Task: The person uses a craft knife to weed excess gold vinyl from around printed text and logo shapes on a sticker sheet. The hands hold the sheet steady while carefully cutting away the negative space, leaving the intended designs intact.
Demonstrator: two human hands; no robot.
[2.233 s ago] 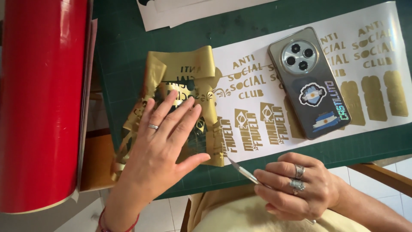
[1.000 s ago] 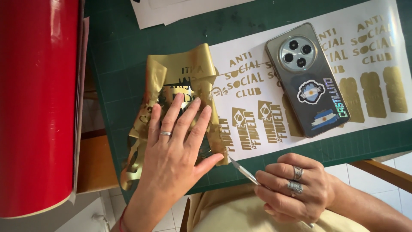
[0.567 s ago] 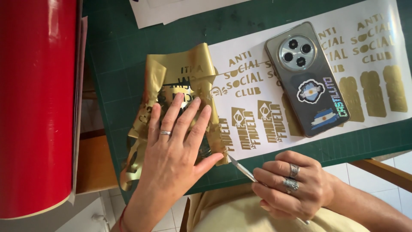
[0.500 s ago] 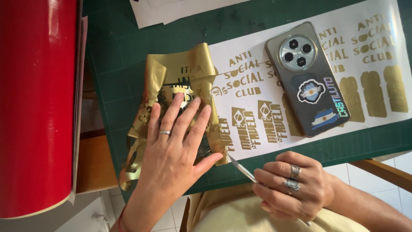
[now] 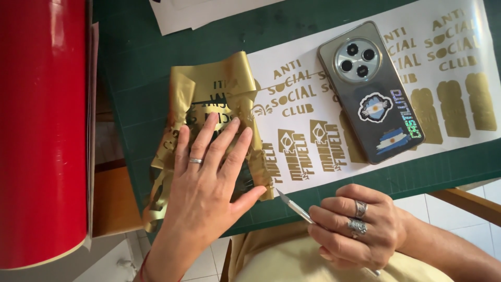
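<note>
The left hand [image 5: 209, 175] is laid flat and open on the crumpled gold sheet [image 5: 209, 104] in the middle of the frame, while a thin knife [image 5: 293, 207] is gripped by the right hand [image 5: 355, 227] at the lower right, its tip pointed up-left toward that sheet's near edge.

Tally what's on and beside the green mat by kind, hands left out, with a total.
Gold vinyl, peeled waste piece under the left hand: 1
White backing sheet with gold lettering: 1
Phone, face down on the sheet: 1
Craft knife in the right hand: 1
Red roll: 1
White paper at the top edge: 1
Total: 6
</note>
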